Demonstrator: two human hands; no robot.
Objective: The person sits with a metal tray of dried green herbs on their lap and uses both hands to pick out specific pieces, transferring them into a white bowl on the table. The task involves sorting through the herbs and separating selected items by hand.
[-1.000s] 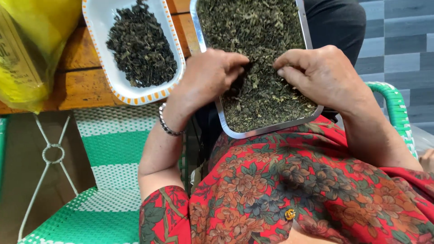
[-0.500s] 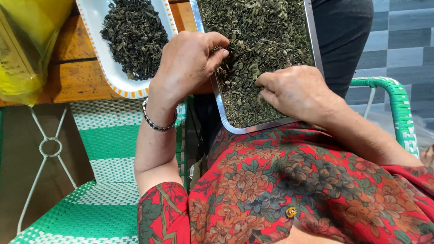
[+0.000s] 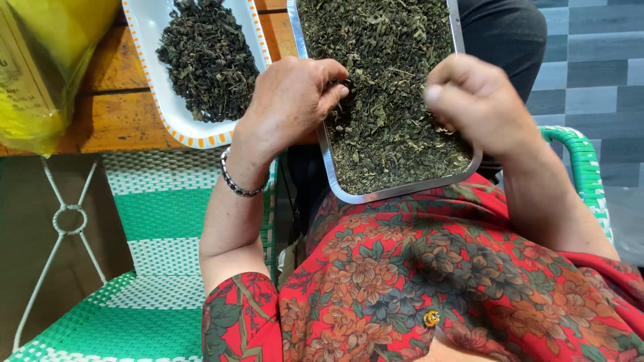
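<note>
- the left hand (image 3: pixel 292 100) pinches some dried leaves (image 3: pixel 382 87) at the left rim of the metal tray (image 3: pixel 396 193).
- the right hand (image 3: pixel 469 100) is curled together over the tray's right side.
- a white dish (image 3: pixel 176 121) with darker leaves lies on the wooden surface (image 3: pixel 114 124).

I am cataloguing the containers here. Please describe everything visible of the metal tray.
The metal tray is shiny, rectangular, with rounded corners and a low raised rim. It holds a loose layer of dried green leaves and lies tilted over the person's lap. The left hand rests on its left rim; the right hand is above its right side.
</note>
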